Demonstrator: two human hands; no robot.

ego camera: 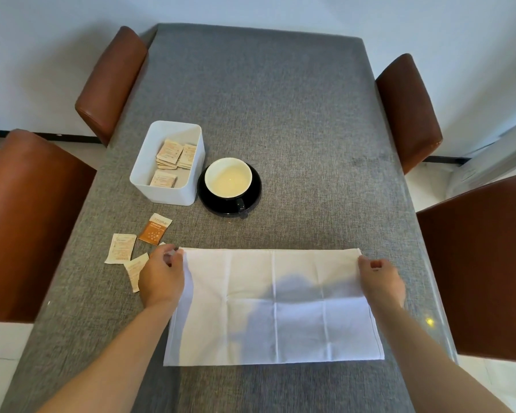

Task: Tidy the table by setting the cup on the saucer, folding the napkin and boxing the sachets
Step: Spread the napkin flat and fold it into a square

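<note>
Single head-worn view, steeply down along table (280, 114), close over both forearms

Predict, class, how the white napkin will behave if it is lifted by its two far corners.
The napkin is probably floppy: it lies flat with soft crease lines, so it should sag between the left hand and right hand. It looks thin, so likely light. On the woven tablecloth it may drag rather than slide.
</note>
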